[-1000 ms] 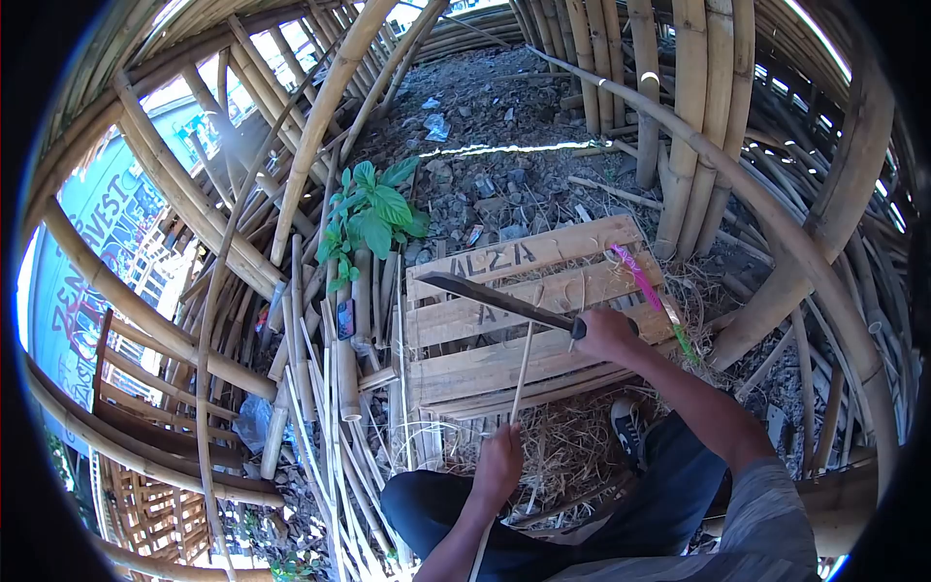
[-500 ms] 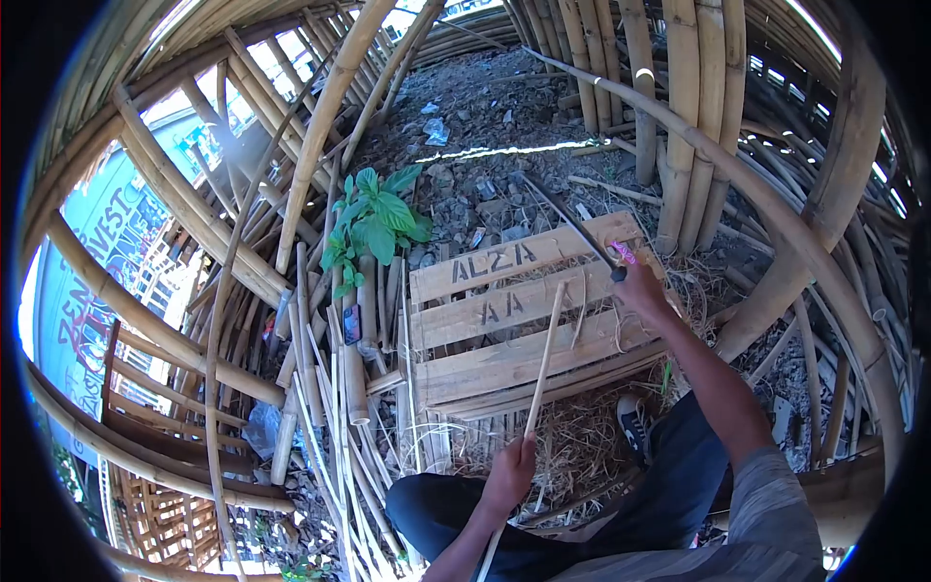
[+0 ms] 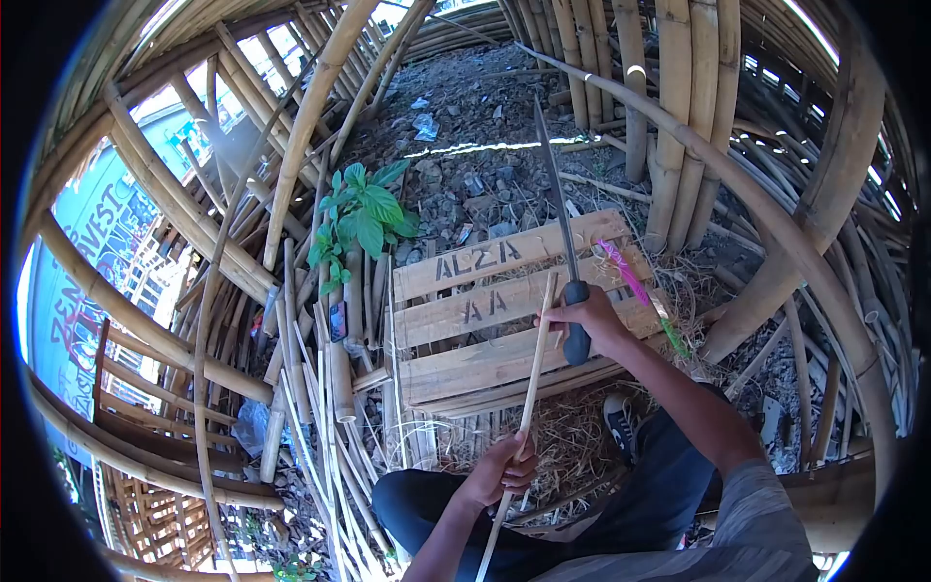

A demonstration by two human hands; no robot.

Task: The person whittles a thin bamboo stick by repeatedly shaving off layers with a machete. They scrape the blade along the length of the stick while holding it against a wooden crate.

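Note:
My left hand (image 3: 499,472) is wrapped round a thin, pale bamboo strip (image 3: 535,388), low in front of my knees. The strip slants up and away, its upper end over the wooden crate (image 3: 456,373). My right hand (image 3: 593,322) grips the dark handle of a long-bladed knife (image 3: 556,189), whose blade points up and away from me. The right fingertips are right at the strip, a little below its upper end. Black stencilled letters mark the crate's slats, and a pink and green wrapper (image 3: 626,272) lies on its right side.
Long thin bamboo strips (image 3: 335,456) lie to my left, beside a leafy plant (image 3: 364,218) and a phone-like object (image 3: 337,321). Bamboo poles (image 3: 689,126) stand at the right, and a curved pole (image 3: 718,160) crosses there. Shavings (image 3: 572,451) cover the ground by my foot.
My right hand has come down and left with the knife, beside the strip; the blade now points more upright. The pink and green wrapper shows more fully. My left hand still holds the strip.

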